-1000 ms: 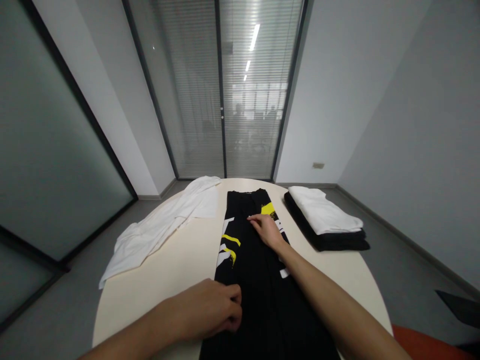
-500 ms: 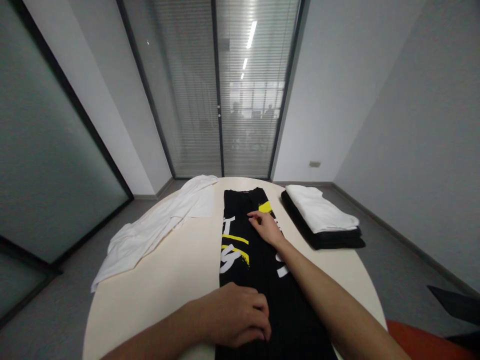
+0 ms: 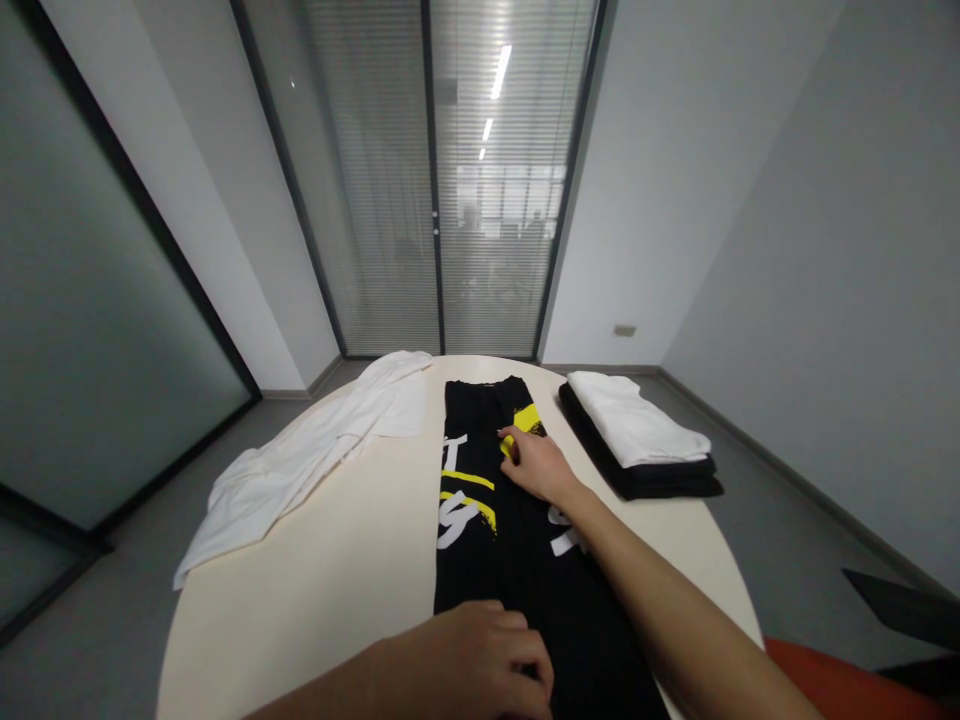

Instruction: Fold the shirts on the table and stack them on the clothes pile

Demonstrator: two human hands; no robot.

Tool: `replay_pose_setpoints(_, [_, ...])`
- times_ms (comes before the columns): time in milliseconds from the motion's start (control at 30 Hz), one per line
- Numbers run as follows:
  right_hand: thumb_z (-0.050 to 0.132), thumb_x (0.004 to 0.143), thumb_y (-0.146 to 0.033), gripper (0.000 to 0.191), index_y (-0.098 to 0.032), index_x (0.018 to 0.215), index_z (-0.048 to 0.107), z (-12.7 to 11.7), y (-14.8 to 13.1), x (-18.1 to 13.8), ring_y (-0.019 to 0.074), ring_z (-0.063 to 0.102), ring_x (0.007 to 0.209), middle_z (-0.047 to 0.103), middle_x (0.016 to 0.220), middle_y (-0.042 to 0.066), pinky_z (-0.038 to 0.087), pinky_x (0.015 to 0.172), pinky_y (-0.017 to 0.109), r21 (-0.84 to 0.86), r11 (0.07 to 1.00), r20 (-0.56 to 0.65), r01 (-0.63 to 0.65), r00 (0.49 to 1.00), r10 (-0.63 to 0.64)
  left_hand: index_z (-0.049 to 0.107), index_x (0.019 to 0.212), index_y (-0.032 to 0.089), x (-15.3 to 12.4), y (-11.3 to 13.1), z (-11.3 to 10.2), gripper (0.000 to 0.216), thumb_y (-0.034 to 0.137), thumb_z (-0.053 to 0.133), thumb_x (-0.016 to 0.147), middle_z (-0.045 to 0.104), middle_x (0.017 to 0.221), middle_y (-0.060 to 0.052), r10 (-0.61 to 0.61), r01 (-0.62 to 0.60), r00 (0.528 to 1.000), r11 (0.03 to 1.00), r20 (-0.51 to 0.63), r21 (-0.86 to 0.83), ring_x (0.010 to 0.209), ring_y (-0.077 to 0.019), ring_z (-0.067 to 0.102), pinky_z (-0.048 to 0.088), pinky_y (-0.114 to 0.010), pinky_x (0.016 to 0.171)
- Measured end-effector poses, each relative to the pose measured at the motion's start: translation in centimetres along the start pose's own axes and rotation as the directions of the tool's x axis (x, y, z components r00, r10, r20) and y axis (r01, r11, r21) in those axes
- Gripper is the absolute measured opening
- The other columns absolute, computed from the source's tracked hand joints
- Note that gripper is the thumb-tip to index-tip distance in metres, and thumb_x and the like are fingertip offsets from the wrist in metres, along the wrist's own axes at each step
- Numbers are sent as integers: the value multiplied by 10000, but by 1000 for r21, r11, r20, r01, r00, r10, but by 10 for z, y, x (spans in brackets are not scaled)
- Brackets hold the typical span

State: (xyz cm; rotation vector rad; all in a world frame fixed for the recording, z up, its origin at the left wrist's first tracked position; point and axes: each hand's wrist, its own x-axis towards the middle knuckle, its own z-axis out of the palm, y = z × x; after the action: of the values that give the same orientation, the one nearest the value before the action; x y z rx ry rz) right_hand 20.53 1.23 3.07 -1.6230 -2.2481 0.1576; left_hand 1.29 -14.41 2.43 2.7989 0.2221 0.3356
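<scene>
Here, the right hand [image 3: 538, 466] curls over the black printed garment [image 3: 510, 555], the left hand [image 3: 484, 660], also curled, nearer the body; whether either pinches cloth, I cannot tell. The garment lies beneath both on the table [image 3: 360, 560]. Left of the hands is a rumpled white shirt-like piece [image 3: 300, 465]; right of them, a folded stack [image 3: 641, 430].

Compared with one second earlier, the left hand [image 3: 491, 665] is farther right over the black garment [image 3: 517, 575] and closer to the lower picture edge. The garment's left side is set farther inward; its white letters [image 3: 454, 522] and yellow stripes [image 3: 469, 480] show more fully. The right hand [image 3: 541, 467] is slightly farther right on the garment; more of the yellow patch [image 3: 527, 416] is exposed beside it.
</scene>
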Motion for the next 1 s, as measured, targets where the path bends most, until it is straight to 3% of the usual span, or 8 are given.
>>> replay_pose_setpoints(67, [570, 851, -226, 426, -214, 1276, 591, 1, 0, -2, 215, 665, 833, 718, 904, 47, 407, 734, 294, -12, 1000, 26, -19, 999, 19, 644, 996, 248, 2, 1, 2, 167, 383, 546, 1011, 666, 1104, 48, -14, 14, 1000, 1000, -13, 3, 948, -124, 582, 381, -304, 753])
replay_pose_setpoints(200, [543, 880, -208, 357, -219, 1230, 612, 6, 5, -1, 187, 666, 806, 717, 868, 25, 410, 717, 270, 177, 984, -6, -28, 1000, 30, 614, 1018, 245, 9, 5, 4, 163, 380, 523, 1024, 691, 1088, 62, 13, -15, 1000, 998, 21, 64, 894, -113, 583, 370, -299, 698])
replay_pose_setpoints(367, [574, 901, -251, 261, -199, 1142, 658, 9, 15, 0, 157, 626, 714, 691, 809, 13, 420, 684, 257, 315, 946, 56, 80, 993, -103, 589, 1104, 257, 14, 6, 14, 174, 387, 493, 1038, 692, 1183, 65, 38, -38, 999, 992, 8, 118, 921, -114, 579, 376, -310, 716])
replay_pose_setpoints(500, [575, 926, -301, 296, -203, 1198, 639, 6, 19, -3, 161, 620, 727, 675, 800, 12, 421, 689, 260, 276, 954, 67, 116, 988, -140, 589, 1167, 242, 14, 5, 22, 214, 362, 451, 1056, 662, 1249, 74, 75, -71, 997, 987, -29, 142, 898, -102, 587, 402, -293, 716])
replay_pose_setpoints(567, [572, 937, -348, 304, -217, 1203, 640, 4, 17, -6, 172, 630, 755, 684, 828, 22, 418, 691, 265, 212, 972, 57, 106, 991, -121, 593, 1208, 277, 12, 5, 17, 234, 388, 462, 1048, 648, 1258, 72, 31, -25, 998, 992, -50, 120, 912, -107, 589, 405, -292, 704])
replay_pose_setpoints(700, [522, 971, -408, 308, -227, 1181, 656, 6, 9, -8, 200, 663, 830, 719, 920, 52, 431, 711, 282, 137, 990, 27, 38, 999, -42, 644, 1071, 277, 6, 4, 5, 137, 342, 535, 1020, 653, 1216, 65, 35, -32, 999, 989, -18, 148, 1022, -136, 574, 390, -309, 718])
replay_pose_setpoints(867, [452, 992, -501, 483, -182, 1332, 581, 14, -2, 6, 271, 691, 937, 731, 1038, 140, 476, 757, 338, 98, 983, -23, -159, 987, 162, 625, 1024, 241, 7, 3, 10, 171, 360, 502, 1034, 674, 1038, 50, 53, -53, 999, 984, 3, 168, 899, -132, 556, 376, -307, 661])
replay_pose_setpoints(1000, [516, 963, -459, 338, -194, 1099, 677, 16, -5, 26, 273, 689, 941, 738, 984, 123, 476, 733, 327, 100, 967, -11, -233, 972, 236, 612, 1064, 236, 9, 3, 13, 173, 358, 492, 1040, 667, 1095, 40, 44, -48, 999, 977, 27, 209, 892, -122, 565, 378, -297, 657])
